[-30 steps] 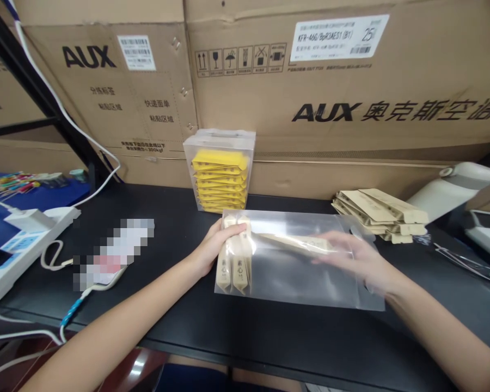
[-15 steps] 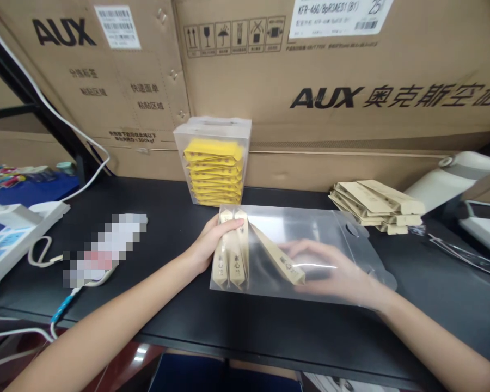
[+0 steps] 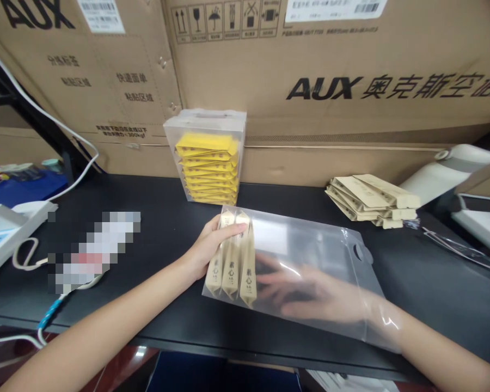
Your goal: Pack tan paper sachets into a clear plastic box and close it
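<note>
A clear plastic bag (image 3: 318, 250) lies on the black table (image 3: 167, 228). Three tan sachets (image 3: 232, 267) stand side by side at its closed left end. My left hand (image 3: 206, 247) grips that end from outside, fingers pressed over the sachet tops. My right hand (image 3: 310, 294) is inside the bag, fingers spread, tips touching the right-most sachet. It holds nothing.
A stack of loose tan sachets (image 3: 371, 198) lies at the back right. A clear box of yellow sachets (image 3: 206, 158) stands against large cardboard boxes (image 3: 310, 81). White devices sit at left (image 3: 8, 228) and right (image 3: 457, 174); cables (image 3: 28, 256) trail left.
My right hand carried a third sachet deep into the bag, swung it upright beside the other two and let go. The bag's open end has lifted slightly over my wrist.
</note>
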Available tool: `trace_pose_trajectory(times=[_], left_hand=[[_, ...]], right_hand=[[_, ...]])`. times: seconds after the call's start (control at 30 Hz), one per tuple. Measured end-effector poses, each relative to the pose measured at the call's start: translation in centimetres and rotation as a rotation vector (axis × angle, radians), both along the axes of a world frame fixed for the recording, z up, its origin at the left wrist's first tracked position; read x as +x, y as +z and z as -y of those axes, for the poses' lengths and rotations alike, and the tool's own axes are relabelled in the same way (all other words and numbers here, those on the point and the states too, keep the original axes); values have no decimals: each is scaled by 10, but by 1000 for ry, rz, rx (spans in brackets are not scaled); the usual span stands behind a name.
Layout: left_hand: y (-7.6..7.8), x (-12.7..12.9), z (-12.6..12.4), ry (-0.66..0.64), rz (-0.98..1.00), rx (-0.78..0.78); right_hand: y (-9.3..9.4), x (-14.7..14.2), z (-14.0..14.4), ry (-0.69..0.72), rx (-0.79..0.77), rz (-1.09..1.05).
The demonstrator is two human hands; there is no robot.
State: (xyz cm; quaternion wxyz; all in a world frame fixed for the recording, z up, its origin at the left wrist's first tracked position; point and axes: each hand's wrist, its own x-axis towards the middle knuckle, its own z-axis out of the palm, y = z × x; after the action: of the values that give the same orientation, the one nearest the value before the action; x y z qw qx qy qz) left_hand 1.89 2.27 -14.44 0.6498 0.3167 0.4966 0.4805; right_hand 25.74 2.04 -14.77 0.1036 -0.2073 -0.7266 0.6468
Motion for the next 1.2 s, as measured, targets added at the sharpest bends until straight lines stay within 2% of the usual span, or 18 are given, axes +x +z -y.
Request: trace_pose_trajectory(times=[0.2, 0.47, 0.7, 0.87, 1.03, 1.13, 1.2], left_hand=[[3, -4, -1, -52, -50, -6], [12, -18, -5, -246, -255, 88], [10, -18, -5, -232, -276, 140], [9, -23, -10, -213, -376, 115], [9, -34, -16, -156, -421, 148], [9, -42, -20, -105, -446, 155], [7, -47, -24, -77, -461, 156]], right_hand=[[-2, -4, 3, 10, 1, -11], [-11, -7, 14, -20, 36, -23], [-5, -10, 10, -24, -65, -38], [-12, -4, -2, -99, -201, -89], [-7, 16, -27, -199, -315, -58], [1, 46, -48, -228, -285, 43], [4, 69, -63, -356, -202, 109]])
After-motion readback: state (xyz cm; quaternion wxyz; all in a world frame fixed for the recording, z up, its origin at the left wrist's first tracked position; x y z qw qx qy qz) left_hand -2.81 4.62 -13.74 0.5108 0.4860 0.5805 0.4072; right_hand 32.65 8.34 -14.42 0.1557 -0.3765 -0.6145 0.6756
